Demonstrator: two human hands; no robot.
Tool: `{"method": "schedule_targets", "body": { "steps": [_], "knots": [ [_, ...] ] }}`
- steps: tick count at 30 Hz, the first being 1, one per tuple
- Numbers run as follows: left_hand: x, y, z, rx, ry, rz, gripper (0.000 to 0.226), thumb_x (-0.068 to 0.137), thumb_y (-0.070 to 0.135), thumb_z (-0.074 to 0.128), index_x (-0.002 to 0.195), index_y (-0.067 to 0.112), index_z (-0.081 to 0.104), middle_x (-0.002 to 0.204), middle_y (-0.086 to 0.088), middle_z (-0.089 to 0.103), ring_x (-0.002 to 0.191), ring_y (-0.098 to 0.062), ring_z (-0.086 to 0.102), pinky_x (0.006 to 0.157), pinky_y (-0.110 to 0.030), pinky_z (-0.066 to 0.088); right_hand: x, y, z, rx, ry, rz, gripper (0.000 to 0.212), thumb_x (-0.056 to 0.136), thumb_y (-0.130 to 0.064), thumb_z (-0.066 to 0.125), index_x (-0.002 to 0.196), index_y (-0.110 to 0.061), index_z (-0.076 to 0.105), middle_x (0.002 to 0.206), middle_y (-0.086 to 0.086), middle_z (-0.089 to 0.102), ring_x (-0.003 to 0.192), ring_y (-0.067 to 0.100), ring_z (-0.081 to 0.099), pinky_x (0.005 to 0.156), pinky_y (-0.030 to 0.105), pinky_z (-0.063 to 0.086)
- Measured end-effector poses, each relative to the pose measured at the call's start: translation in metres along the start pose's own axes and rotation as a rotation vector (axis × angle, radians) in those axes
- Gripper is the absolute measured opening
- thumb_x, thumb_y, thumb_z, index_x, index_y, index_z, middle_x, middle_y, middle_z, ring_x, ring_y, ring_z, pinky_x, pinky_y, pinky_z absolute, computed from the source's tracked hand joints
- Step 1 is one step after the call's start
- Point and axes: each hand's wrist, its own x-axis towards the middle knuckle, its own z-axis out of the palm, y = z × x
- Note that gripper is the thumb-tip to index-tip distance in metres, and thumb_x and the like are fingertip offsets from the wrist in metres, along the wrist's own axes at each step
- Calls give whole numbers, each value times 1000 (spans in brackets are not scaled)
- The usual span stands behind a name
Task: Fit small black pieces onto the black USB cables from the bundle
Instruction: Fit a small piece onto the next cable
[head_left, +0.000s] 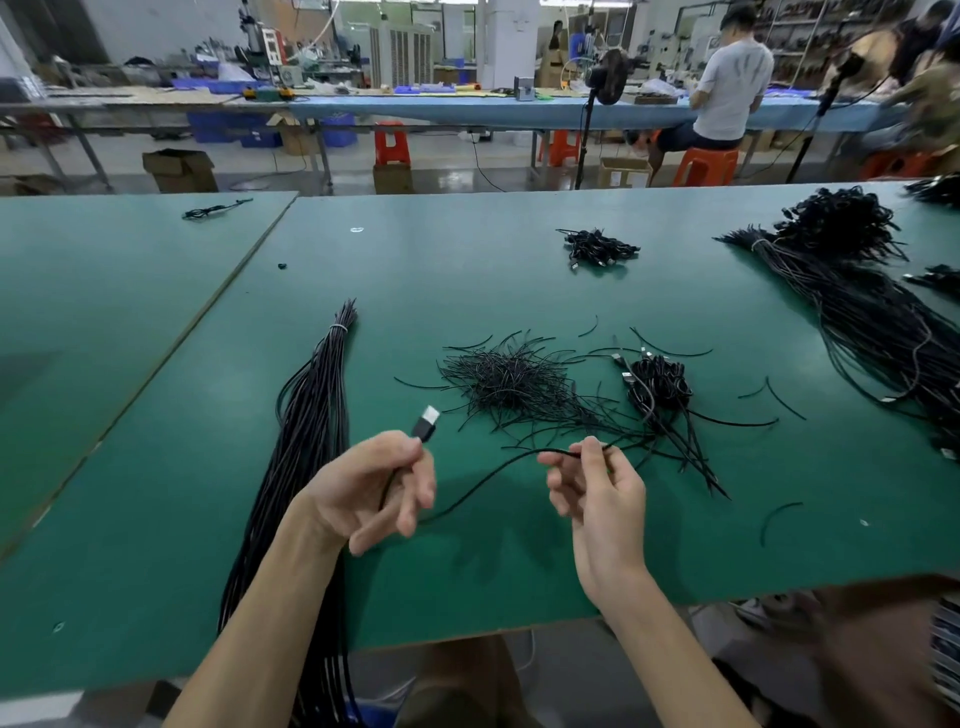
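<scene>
My left hand (371, 486) grips a black USB cable (483, 480) just behind its plug (427, 422), whose silver end points up and away. The cable sags in a loop across to my right hand (597, 486), which pinches it between thumb and forefinger above the green table (156, 467). A tied bundle of long black cables (311, 415) lies to the left of my left hand and hangs over the near edge. A loose pile of thin black pieces (511, 382) lies just beyond both hands.
A small heap of coiled cables with plugs (660, 387) sits right of the pile. A smaller heap (597, 248) lies farther back, and a big bundle (857, 291) runs along the right side. Stray pieces dot the table. People work at a far bench.
</scene>
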Motion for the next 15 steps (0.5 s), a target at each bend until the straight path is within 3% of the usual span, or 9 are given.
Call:
{"method": "schedule_targets", "body": {
  "steps": [4, 6, 9, 12, 15],
  "knots": [
    [-2, 1, -5, 199, -56, -185, 46, 113, 21, 32, 115, -10, 66, 103, -23, 76, 53, -23, 72, 39, -20, 45, 0, -3, -2, 159, -2, -20, 19, 110, -16, 45, 108, 0, 55, 98, 24, 76, 88, 31, 77, 61, 24, 59],
    [-1, 0, -6, 363, 7, -253, 47, 113, 25, 36, 117, -10, 67, 108, -23, 75, 79, -27, 78, 63, -28, 60, 0, -3, -2, 222, -4, -37, 21, 111, -17, 44, 110, 0, 55, 102, 25, 76, 97, 35, 76, 68, 25, 61],
    [7, -10, -9, 574, 269, -296, 48, 111, 35, 43, 124, -3, 70, 121, -25, 71, 116, -37, 69, 106, -39, 51, 0, -3, -1, 236, 3, -78, 22, 112, -20, 41, 108, -2, 54, 103, 26, 75, 98, 38, 76, 69, 29, 62],
    [19, -19, -8, 850, 583, -146, 41, 108, 38, 46, 126, 13, 73, 129, -5, 72, 130, -19, 62, 114, -26, 41, -1, -3, 1, 209, -16, -106, 23, 112, -20, 41, 106, -3, 55, 100, 27, 75, 96, 41, 75, 67, 31, 61],
    [22, -23, -13, 1224, 766, -65, 37, 104, 37, 49, 129, 22, 72, 139, 14, 63, 139, 4, 46, 119, -19, 30, -3, -1, 4, 126, -116, -129, 24, 111, -19, 41, 104, -1, 55, 98, 26, 76, 93, 41, 76, 63, 32, 61]
  ]
}}
